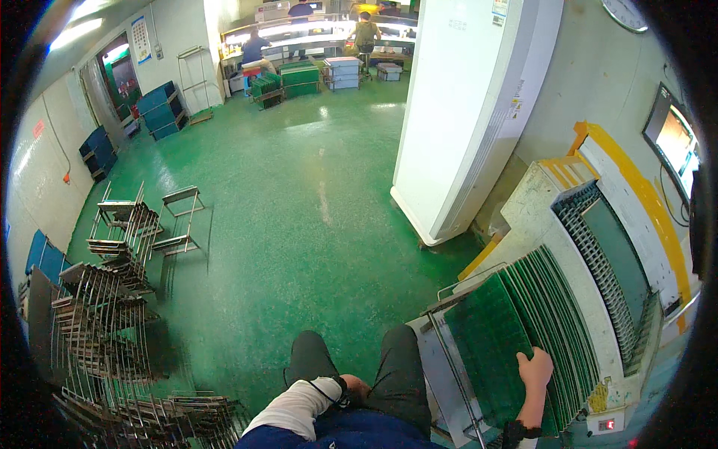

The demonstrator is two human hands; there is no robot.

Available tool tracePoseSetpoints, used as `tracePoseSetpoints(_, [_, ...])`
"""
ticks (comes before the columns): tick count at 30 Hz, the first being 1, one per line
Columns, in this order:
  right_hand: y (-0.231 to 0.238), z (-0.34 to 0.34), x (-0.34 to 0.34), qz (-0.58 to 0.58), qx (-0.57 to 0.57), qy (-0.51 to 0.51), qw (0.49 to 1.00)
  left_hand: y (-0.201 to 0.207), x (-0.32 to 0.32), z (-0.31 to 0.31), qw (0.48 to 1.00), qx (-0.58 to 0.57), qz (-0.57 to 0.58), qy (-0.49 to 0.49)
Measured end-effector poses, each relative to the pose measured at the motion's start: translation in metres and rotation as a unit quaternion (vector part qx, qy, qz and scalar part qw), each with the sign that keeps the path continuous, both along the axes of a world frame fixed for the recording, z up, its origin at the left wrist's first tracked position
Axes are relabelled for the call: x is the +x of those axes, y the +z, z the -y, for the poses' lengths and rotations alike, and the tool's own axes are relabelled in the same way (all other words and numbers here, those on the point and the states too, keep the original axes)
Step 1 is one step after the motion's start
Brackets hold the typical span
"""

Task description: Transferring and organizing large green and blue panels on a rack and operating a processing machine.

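Observation:
My right hand (535, 368) lies at the edge of the front green board (486, 340), its thumb and fingers closed on that edge. Behind this board, several more thin green boards (557, 307) stand on edge in a close row. A metal wire rack (451, 358) frames the row, beside my right leg. My left hand (355, 389) rests low between my thighs, below a white sleeve. Its fingers are hidden, and nothing shows in it.
A machine with a roller bed (598, 262) stands to the right, under a screen (673, 142). A tall white cabinet (449, 112) rises ahead. Stacked metal racks (112, 322) crowd the left. Two people (366, 34) (256, 49) sit at a far lit bench, near bins (299, 78).

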State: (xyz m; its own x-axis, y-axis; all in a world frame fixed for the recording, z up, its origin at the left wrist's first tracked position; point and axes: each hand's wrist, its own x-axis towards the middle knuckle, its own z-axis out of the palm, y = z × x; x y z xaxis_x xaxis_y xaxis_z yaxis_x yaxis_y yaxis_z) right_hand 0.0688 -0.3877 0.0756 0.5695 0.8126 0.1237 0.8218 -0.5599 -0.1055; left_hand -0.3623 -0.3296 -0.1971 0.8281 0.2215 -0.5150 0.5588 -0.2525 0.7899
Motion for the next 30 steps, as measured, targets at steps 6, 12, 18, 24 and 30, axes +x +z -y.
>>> tracePoseSetpoints(6, [0.004,0.001,-0.002,-0.023,-0.004,-0.011,1.0,-0.007,0.013,-0.006,0.985,-0.001,-0.118,-0.125])
tracePoseSetpoints(12, [-0.001,0.005,0.002,0.002,0.015,-0.002,1.0,0.026,0.019,-0.009,0.986,-0.005,-0.096,-0.134])
tracePoseSetpoints(18, [-0.002,0.001,0.001,-0.004,0.005,-0.001,1.0,0.005,0.009,-0.005,0.996,-0.015,-0.057,-0.072])
tracePoseSetpoints(24, [0.003,0.0,-0.002,-0.009,-0.02,-0.01,1.0,0.029,0.011,-0.004,0.994,-0.009,-0.061,-0.087])
tracePoseSetpoints(30, [0.006,0.003,-0.003,-0.024,0.005,-0.02,0.999,0.064,0.018,-0.009,0.99,0.019,-0.101,-0.1])
